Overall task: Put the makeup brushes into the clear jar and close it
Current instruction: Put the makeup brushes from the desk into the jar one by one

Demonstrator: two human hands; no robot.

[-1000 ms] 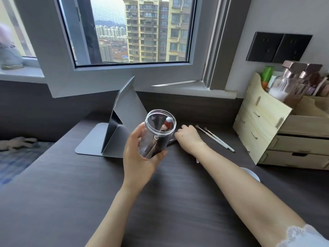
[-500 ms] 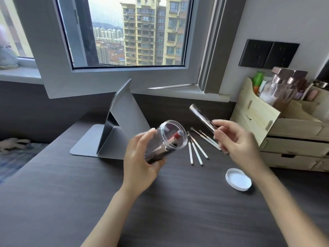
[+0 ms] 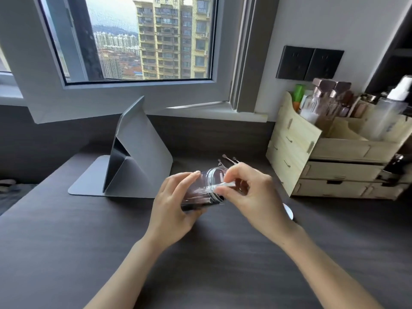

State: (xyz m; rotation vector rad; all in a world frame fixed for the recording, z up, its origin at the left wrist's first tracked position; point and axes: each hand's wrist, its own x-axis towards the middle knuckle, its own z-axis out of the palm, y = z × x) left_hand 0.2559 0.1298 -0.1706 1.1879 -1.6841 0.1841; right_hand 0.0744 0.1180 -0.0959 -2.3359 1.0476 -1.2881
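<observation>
Right hand (image 3: 256, 197) now at tilted clear jar (image 3: 201, 190) mouth, pinching silver brush (image 3: 223, 186); left hand (image 3: 176, 204) gripping jar.

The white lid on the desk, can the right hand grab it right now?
Probably not yet. The right hand is pinching a brush at the mouth of the clear jar, so it is busy. The white lid lies just beside that wrist, with nothing blocking it.
</observation>
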